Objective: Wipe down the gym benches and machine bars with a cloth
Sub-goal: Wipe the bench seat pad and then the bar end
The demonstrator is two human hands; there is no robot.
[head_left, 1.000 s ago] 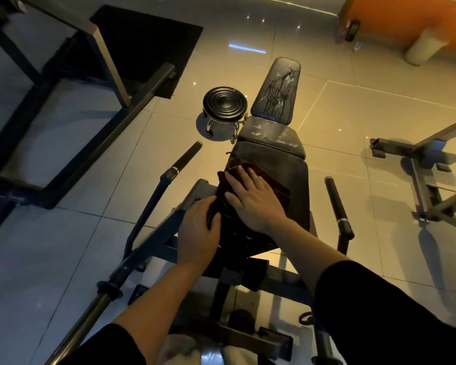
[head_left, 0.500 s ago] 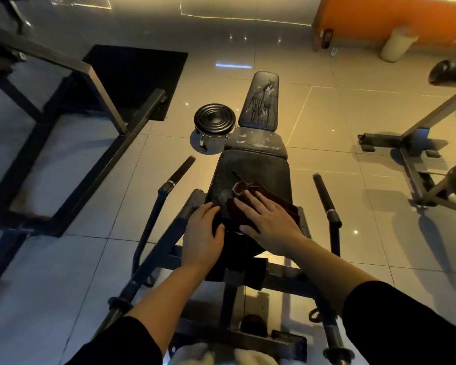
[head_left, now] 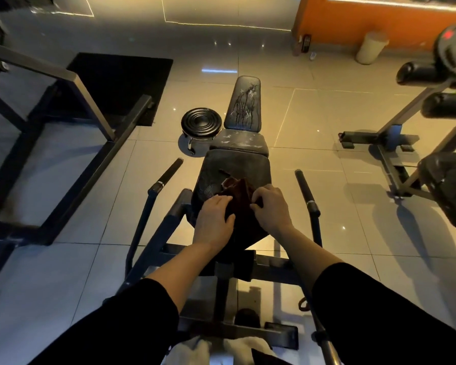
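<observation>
Head view, looking down my 2 forearms in black sleeves. A dark reddish-brown cloth [head_left: 238, 196] lies bunched on the near pad of a worn black padded gym bench [head_left: 234, 164], whose cracked vinyl surface runs away from me in 3 sections, the farthest backrest section [head_left: 245, 104] tilted up and heavily scuffed. My left hand [head_left: 213, 222] rests on the near left part of the pad with its fingers [head_left: 221, 200] laid together and nearly straight, their tips touching the left edge of the cloth. My right hand [head_left: 273, 206] sits just beside it on the right, its fingers [head_left: 261, 197] curled and pinching a fold of the cloth. The 2 hands are near each other, with the cloth between them. A black foam-gripped handle bar [head_left: 167, 171] rises at the left of the bench and a matching bar [head_left: 304, 189] at the right, both apart from my hands. A round black ribbed stool [head_left: 201, 123] stands on the glossy tiled floor [head_left: 313, 122] just left of the bench's middle section. A dark steel machine frame [head_left: 71, 127] occupies the left, with a black floor mat [head_left: 121, 80] behind it. At the right stands another machine with black roller pads [head_left: 421, 72], and a pale cylindrical bin [head_left: 371, 47] is set against the orange wall [head_left: 353, 19].
</observation>
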